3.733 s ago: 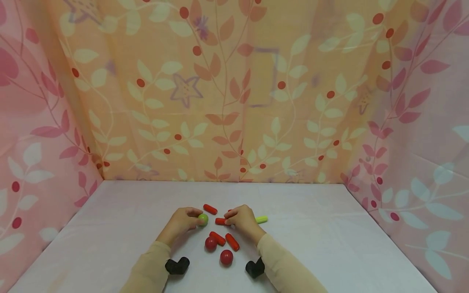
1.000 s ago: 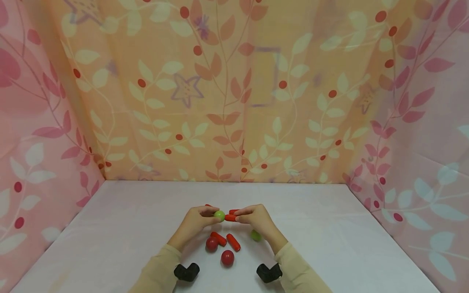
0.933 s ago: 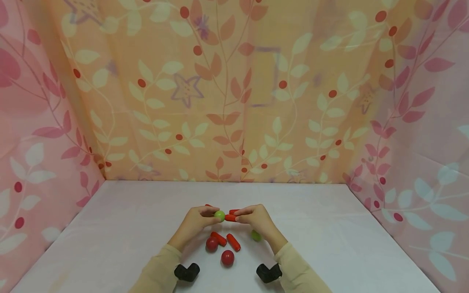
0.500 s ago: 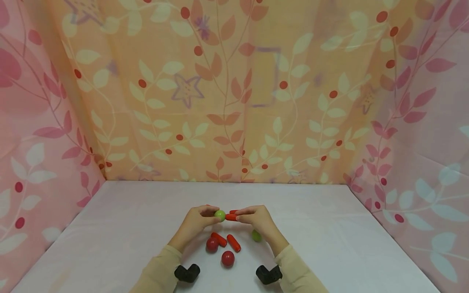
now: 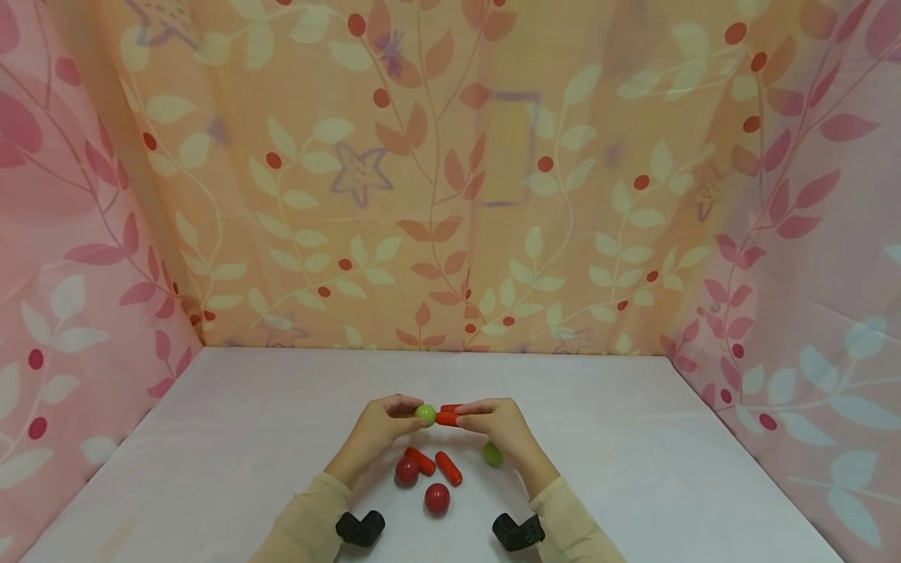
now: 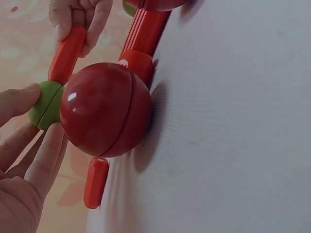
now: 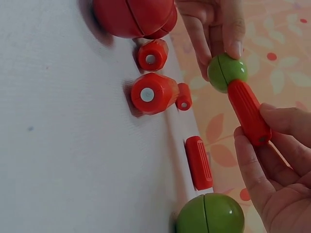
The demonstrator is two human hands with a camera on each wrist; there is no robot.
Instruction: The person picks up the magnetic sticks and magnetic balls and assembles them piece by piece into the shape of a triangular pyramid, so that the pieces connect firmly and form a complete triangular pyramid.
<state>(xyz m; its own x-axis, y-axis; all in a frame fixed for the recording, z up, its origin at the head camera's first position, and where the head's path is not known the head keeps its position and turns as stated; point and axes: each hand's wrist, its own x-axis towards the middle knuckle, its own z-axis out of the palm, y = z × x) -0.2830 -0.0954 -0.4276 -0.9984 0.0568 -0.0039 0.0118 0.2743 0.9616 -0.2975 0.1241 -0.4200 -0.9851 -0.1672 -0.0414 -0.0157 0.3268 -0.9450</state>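
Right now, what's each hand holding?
Left hand: pinches the green ball.
Right hand: pinches the red stick, its tip touching that ball.

Green ball (image 5: 425, 414) joined end-on to red rod (image 5: 446, 418), held aloft.

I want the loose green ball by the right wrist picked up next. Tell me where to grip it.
Pinch the green ball across its round middle from above: it sits free on the white table, with the right hand just above it and the red sticks lying to its left.
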